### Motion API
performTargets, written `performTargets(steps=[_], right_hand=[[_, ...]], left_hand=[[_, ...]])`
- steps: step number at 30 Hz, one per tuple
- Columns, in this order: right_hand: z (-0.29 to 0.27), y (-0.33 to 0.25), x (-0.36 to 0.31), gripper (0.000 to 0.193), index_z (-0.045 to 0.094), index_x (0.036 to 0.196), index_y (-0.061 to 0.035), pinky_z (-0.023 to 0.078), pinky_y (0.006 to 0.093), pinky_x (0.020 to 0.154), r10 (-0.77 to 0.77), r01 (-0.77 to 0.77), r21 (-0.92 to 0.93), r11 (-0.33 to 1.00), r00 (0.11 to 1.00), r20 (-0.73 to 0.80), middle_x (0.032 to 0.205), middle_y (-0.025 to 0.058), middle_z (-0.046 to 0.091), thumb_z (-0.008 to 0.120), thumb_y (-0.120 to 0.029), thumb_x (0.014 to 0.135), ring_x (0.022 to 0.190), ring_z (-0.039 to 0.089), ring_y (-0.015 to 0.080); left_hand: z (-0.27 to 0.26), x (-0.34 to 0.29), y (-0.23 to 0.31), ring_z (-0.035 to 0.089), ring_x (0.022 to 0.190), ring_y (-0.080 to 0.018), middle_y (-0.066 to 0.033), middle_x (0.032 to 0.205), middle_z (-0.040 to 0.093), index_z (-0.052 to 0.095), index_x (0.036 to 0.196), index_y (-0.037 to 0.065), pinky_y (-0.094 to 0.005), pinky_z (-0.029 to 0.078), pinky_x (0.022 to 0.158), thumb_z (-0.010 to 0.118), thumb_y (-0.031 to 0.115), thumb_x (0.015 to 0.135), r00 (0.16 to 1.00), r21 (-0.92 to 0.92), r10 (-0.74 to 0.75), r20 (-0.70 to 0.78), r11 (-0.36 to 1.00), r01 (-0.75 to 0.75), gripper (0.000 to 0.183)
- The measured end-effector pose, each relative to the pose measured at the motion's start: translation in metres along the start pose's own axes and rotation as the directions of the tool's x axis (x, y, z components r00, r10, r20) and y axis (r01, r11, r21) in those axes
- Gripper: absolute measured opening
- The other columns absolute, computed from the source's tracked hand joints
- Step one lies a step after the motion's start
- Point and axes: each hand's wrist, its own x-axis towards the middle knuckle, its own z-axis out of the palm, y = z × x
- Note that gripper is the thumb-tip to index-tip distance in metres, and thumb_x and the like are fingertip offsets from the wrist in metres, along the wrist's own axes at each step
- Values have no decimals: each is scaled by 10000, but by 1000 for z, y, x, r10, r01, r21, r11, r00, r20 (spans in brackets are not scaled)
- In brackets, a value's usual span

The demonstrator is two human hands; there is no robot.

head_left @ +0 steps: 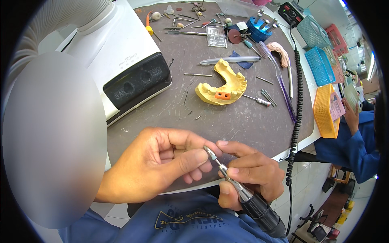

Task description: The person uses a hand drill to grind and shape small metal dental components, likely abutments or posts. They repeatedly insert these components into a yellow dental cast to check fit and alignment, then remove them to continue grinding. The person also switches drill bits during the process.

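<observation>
Fingers (187, 163) of the left hand (148, 164) are closed in a pinch, thumb against index, on a small silvery piece (209, 152); the right hand (257, 174) I have wrapped around a black-and-silver handpiece (252, 199). The piece sits over the near edge of the surface (139, 139), nearer than the yellow dental cast (223, 87) with its orange block (222, 95). From my view I can't tell exactly where the handpiece's tip ends and the piece begins, nor whether the tip is spinning.

What worries me is the narrow hold: a loose pinch or a sudden catch of the tip could fling the piece away, and a skid could carry the tip into the left thumb, which lies just beside it. A tug on the coiled black cord (298, 101) at the right might also jerk my aim.

The handpiece points far and left, its long axis slanting up from the near right. The piece's long axis seems to follow nearly the same slant, though fingertips partly cover it.
</observation>
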Motion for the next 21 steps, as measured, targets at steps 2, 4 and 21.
performTargets(steps=[2,4,21], right_hand=[[1,1,0,229,612,917,30,604,522,817,-6,6,-11,1000,1000,-17,742,154,668,780,-15,768,718,710,281],[2,3,-1,228,611,917,30,604,525,816,-7,7,-18,1000,1000,-29,742,152,667,778,-14,769,713,709,273],[-1,-1,-2,271,604,945,-23,623,443,748,-55,55,-60,997,998,2,792,131,665,802,-56,762,879,720,385]], left_hand=[[0,0,0,640,796,-90,-85,938,686,620,1188,-57,-224,534,725,593,126,989,1000,-3,-1,3,1000,1,272],[0,0,0,640,796,-89,-85,939,686,619,1189,-57,-224,534,725,594,126,988,1000,6,-2,2,1000,2,273],[-2,3,-4,671,816,-110,-89,952,688,546,1248,-44,-244,566,760,576,96,990,998,-76,50,-29,996,-52,295]])
